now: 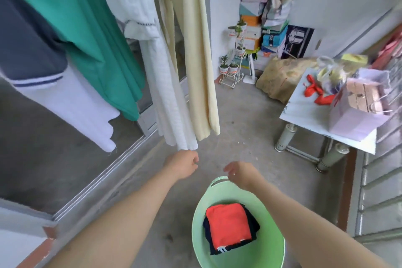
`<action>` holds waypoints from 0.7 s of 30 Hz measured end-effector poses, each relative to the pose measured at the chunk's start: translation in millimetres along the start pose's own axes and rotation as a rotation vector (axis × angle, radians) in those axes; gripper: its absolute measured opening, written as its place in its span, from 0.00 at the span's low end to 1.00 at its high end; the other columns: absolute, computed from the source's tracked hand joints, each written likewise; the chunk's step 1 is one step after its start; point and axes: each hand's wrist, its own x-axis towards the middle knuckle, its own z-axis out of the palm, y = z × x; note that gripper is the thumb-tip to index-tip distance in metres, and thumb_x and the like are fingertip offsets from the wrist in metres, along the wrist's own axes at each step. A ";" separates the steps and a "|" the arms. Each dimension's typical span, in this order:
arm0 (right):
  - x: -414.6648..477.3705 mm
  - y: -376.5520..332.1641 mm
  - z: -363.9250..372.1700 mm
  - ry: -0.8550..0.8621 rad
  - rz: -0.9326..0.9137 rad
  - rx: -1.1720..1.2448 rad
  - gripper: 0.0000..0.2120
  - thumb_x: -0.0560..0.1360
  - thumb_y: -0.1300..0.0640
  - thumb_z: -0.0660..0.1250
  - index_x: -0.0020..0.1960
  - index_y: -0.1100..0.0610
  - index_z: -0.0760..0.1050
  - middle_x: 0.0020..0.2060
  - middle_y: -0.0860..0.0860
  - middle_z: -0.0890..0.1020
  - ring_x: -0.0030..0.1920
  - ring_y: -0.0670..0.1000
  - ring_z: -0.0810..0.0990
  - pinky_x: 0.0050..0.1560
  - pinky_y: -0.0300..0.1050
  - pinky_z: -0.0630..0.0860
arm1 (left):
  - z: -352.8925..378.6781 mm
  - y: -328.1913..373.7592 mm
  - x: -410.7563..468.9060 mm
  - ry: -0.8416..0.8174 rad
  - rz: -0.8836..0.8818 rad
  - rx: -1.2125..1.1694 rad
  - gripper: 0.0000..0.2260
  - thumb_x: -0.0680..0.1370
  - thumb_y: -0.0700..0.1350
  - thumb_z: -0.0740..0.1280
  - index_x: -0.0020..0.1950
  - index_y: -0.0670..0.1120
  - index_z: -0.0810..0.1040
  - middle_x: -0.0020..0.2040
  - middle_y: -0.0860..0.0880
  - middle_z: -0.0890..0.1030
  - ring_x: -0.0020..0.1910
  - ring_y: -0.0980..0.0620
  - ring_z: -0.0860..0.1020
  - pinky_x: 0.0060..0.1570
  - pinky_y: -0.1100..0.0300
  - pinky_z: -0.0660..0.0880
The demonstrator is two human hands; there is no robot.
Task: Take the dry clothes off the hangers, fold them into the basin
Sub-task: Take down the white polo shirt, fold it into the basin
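Note:
A light green basin (273, 252) stands on the floor at the bottom centre. Inside it lies a folded orange garment (228, 225) on top of a dark folded one. Hanging at the upper left are a navy and white shirt (32, 50), a teal garment (87, 28), a white textured garment (165, 93) and a cream garment (195, 50). My left hand (182, 164) is just below the white garment's hem, fingers loosely curled, holding nothing. My right hand (241, 173) hovers above the basin's far rim, fingers relaxed and empty.
A white table (304, 111) at the right carries a paper bag, red ribbon and plastic bags. Stacked boxes (261, 17) and a small plant stand (233, 67) fill the far corner beside a tan sack (280, 76). A sliding-door track runs along the left.

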 end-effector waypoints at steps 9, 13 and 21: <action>-41.1 -82.9 -93.4 0.177 -0.140 0.071 0.16 0.73 0.61 0.61 0.54 0.49 0.81 0.52 0.51 0.82 0.52 0.52 0.80 0.53 0.41 0.75 | -129.2 5.3 -53.6 0.239 0.053 0.069 0.10 0.79 0.48 0.61 0.58 0.52 0.76 0.53 0.56 0.80 0.53 0.52 0.77 0.48 0.58 0.72; -52.6 -121.2 -124.1 0.228 -0.237 0.156 0.12 0.73 0.61 0.65 0.52 0.49 0.82 0.50 0.49 0.83 0.52 0.50 0.81 0.54 0.42 0.76 | -166.4 5.9 -71.8 0.335 0.103 0.093 0.10 0.78 0.48 0.62 0.58 0.53 0.77 0.52 0.56 0.81 0.52 0.52 0.78 0.50 0.57 0.74; -56.6 -229.0 -149.1 0.244 -0.428 0.575 0.15 0.75 0.69 0.57 0.46 0.55 0.80 0.36 0.48 0.82 0.37 0.47 0.78 0.47 0.40 0.78 | -237.1 -26.4 -132.5 0.613 0.209 0.091 0.10 0.78 0.43 0.60 0.54 0.52 0.79 0.53 0.55 0.81 0.53 0.52 0.77 0.51 0.51 0.76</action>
